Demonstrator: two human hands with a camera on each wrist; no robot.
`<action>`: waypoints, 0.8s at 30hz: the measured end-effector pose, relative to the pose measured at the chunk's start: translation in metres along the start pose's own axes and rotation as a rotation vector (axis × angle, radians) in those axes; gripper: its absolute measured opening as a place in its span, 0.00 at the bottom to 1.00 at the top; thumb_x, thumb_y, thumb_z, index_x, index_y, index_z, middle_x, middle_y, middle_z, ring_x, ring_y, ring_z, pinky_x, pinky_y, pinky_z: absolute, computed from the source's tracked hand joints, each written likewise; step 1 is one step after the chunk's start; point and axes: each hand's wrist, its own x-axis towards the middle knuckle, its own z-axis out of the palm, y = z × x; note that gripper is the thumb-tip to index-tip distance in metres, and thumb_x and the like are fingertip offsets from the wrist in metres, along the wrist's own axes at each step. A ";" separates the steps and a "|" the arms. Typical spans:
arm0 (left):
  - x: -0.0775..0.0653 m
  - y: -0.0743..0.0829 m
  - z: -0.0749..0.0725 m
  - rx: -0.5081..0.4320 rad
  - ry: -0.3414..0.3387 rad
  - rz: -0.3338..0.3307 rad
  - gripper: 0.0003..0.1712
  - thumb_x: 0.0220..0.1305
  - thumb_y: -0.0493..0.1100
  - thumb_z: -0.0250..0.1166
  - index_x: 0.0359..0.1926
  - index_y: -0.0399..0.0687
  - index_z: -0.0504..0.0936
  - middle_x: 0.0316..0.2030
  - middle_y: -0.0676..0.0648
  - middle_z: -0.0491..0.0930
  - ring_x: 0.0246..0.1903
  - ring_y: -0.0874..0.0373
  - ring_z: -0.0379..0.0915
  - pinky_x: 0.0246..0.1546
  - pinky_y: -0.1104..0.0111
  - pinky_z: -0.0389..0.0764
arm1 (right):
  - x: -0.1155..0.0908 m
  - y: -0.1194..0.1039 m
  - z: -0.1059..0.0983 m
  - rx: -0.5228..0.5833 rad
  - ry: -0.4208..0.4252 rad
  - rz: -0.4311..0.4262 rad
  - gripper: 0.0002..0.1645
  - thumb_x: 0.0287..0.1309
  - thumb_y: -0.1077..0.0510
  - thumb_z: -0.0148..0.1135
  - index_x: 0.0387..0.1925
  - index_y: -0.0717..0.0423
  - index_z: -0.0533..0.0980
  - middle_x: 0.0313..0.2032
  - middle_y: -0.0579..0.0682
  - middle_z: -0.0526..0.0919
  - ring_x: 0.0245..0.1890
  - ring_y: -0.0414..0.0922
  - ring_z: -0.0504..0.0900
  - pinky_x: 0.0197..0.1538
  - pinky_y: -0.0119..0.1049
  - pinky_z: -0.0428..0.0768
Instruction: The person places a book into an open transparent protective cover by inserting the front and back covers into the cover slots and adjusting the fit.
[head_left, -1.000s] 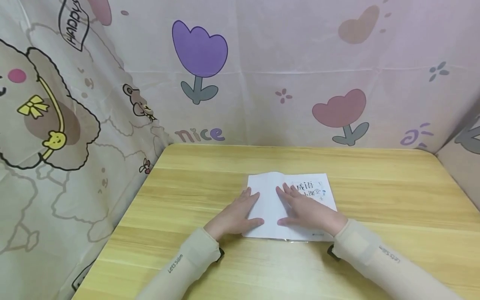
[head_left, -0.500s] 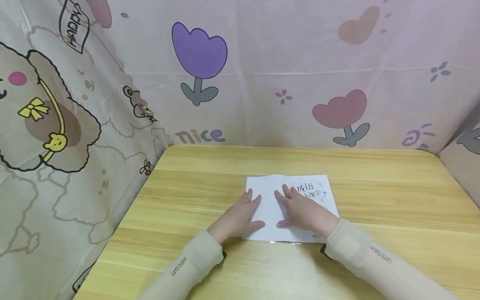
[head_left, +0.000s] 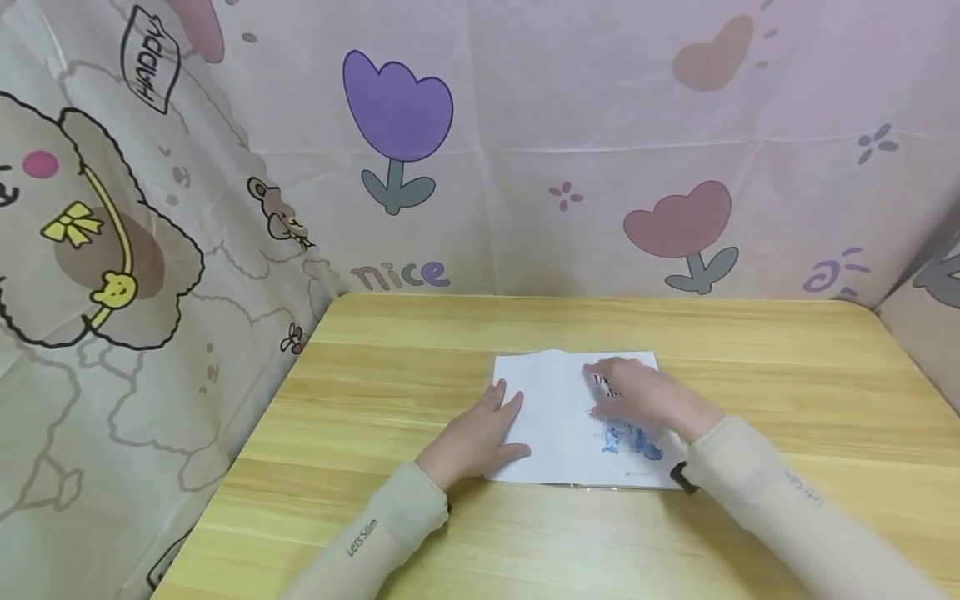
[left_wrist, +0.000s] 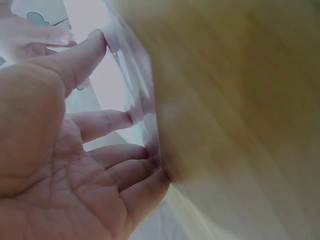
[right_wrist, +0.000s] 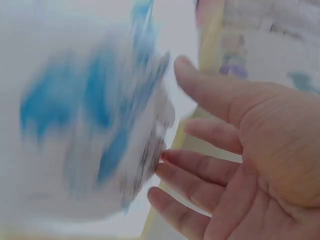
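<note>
An open book (head_left: pixel 551 417) lies on the wooden table, its left page blank white and its right page printed with black Chinese characters and blue figures. My left hand (head_left: pixel 476 437) rests on the left page's outer edge with fingers and thumb spread. In the left wrist view, the fingertips of the left hand (left_wrist: pixel 95 135) touch the page surface. Over the upper part of the right page is my right hand (head_left: pixel 637 392), slightly blurred, hiding some of the characters. The right wrist view has the right hand (right_wrist: pixel 215 150) with extended fingers beside the blurred printed page.
The light wooden table (head_left: pixel 360 375) spreads around the book on all sides. A patterned cloth (head_left: pixel 525 100) with tulips and cartoon figures hangs behind it and along the left side.
My right hand has moved right across the right page, away from the fold, and the blue figures now show. The left hand has stayed at the left page.
</note>
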 end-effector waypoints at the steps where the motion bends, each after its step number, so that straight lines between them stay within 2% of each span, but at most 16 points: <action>1: 0.000 0.000 0.000 0.005 0.002 0.002 0.47 0.64 0.64 0.58 0.74 0.41 0.57 0.72 0.33 0.46 0.69 0.42 0.43 0.62 0.55 0.62 | 0.000 0.007 -0.004 -0.001 0.009 0.022 0.45 0.51 0.49 0.71 0.67 0.62 0.67 0.63 0.65 0.67 0.62 0.63 0.65 0.61 0.58 0.62; 5: -0.001 0.001 0.000 0.002 0.014 0.008 0.47 0.64 0.63 0.58 0.73 0.40 0.57 0.71 0.33 0.46 0.69 0.42 0.43 0.62 0.55 0.62 | 0.001 0.037 -0.017 -0.046 0.019 0.055 0.47 0.49 0.50 0.73 0.66 0.67 0.65 0.59 0.67 0.70 0.58 0.64 0.68 0.59 0.59 0.65; 9: -0.003 0.001 -0.001 -0.003 0.019 0.018 0.46 0.65 0.62 0.58 0.73 0.39 0.57 0.71 0.32 0.46 0.69 0.41 0.42 0.63 0.55 0.60 | 0.003 0.057 -0.024 -0.047 0.022 0.007 0.46 0.50 0.51 0.73 0.64 0.73 0.66 0.50 0.65 0.77 0.45 0.55 0.77 0.52 0.53 0.75; 13: -0.003 0.001 0.000 -0.010 0.016 0.023 0.46 0.65 0.62 0.58 0.73 0.39 0.56 0.71 0.32 0.45 0.70 0.41 0.41 0.64 0.55 0.58 | 0.003 0.068 -0.025 -0.041 0.038 -0.044 0.44 0.48 0.52 0.74 0.61 0.73 0.69 0.44 0.62 0.77 0.36 0.48 0.75 0.41 0.45 0.78; 19: -0.002 0.001 0.001 -0.007 0.008 0.026 0.46 0.65 0.62 0.57 0.74 0.39 0.55 0.72 0.32 0.44 0.70 0.42 0.41 0.65 0.56 0.56 | 0.006 0.073 -0.025 -0.045 0.043 -0.030 0.44 0.43 0.49 0.76 0.59 0.70 0.73 0.42 0.60 0.76 0.33 0.48 0.73 0.36 0.42 0.76; 24: -0.002 0.001 0.002 0.002 0.010 0.027 0.46 0.65 0.63 0.57 0.74 0.40 0.55 0.72 0.33 0.44 0.70 0.42 0.41 0.65 0.56 0.56 | 0.008 0.076 -0.024 -0.025 0.036 0.020 0.43 0.39 0.46 0.78 0.55 0.67 0.76 0.43 0.58 0.75 0.38 0.51 0.72 0.43 0.47 0.75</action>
